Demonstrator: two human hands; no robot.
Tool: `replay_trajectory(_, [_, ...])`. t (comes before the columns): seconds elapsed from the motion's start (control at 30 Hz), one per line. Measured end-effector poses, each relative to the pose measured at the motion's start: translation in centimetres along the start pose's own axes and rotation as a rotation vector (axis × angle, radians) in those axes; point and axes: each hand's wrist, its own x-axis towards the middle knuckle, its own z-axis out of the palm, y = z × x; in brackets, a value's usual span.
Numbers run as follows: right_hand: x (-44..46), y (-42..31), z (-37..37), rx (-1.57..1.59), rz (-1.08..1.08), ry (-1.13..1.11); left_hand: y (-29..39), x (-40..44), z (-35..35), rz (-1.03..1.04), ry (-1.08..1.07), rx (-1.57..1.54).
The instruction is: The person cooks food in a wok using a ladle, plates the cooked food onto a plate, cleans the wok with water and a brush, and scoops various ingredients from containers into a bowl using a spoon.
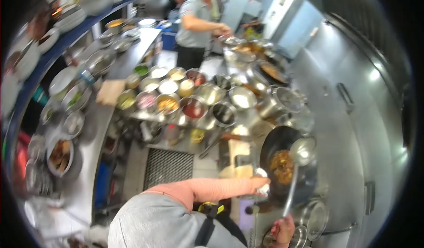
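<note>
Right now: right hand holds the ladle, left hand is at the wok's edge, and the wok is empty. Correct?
Not quite: the wok isn't empty. The head view shows brownish food in it. The rest stands: right hand holds the ladle, left hand is at the wok's edge.

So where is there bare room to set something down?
A bare strip of the left counter runs between the food bowl and the aisle edge. Crowded: among the ingredient pots, and around the wok, with the left hand beside it and the right hand holding the ladle.
</note>
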Motion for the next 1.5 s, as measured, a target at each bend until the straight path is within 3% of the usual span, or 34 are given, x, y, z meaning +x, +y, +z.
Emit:
replay_trajectory(0.1, [-4.5,1.5,1.2,-0.054,-0.101,-0.006,-2.1,-8.4,-2.2,0.126,0.055,-0.019])
replay_trajectory(0.27, [-5.1,-0.7,4.1,0.362,0.002,-0.464,-7.4,-18.9,-6.1,0.369,0.102,-0.097])
replay_trajectory(0.47, [-6.8,0.6,9.0,0.192,-0.069,-0.731,-13.0,-30.1,-10.1,0.573,0.468,-0.006])
replay_trajectory(0.5, [-6.9,1.7,9.9,0.242,-0.107,-0.802,-13.7,-31.3,-10.3,0.582,0.517,-0.108])
replay_trajectory(0.57, [-8.1,1.4,11.4,0.298,0.123,-0.893,-15.3,-33.0,-11.2,0.693,0.579,-0.152])
replay_trajectory(0.67, [-7.4,1.0,13.7,0.247,0.246,-1.064,-16.9,-35.6,-12.6,0.718,0.662,-0.189])
replay_trajectory(0.77, [-8.8,3.8,15.6,-0.033,0.051,-1.049,-18.2,-37.5,-15.2,0.689,0.728,-0.277])
replay_trajectory(0.8, [-9.5,5.4,16.2,-0.083,-0.053,-0.978,-18.5,-38.0,-15.8,0.764,0.706,-0.335])
replay_trajectory(1.03, [-10.1,12.1,19.5,-0.362,-0.057,-1.004,-20.9,-41.5,-22.2,0.784,0.644,-0.406])
replay_trajectory(1.17, [-11.7,14.1,20.5,-0.345,-0.037,-0.966,-19.8,-44.1,-22.5,0.742,0.686,-0.505])
replay_trajectory(1.33, [-14.9,14.7,22.0,-0.332,0.029,-0.884,-20.2,-46.0,-24.9,0.692,0.584,-0.48])
replay_trajectory(1.5, [-14.3,14.9,22.6,-0.348,-0.073,-0.883,-20.5,-45.3,-26.4,0.72,0.596,-0.493])
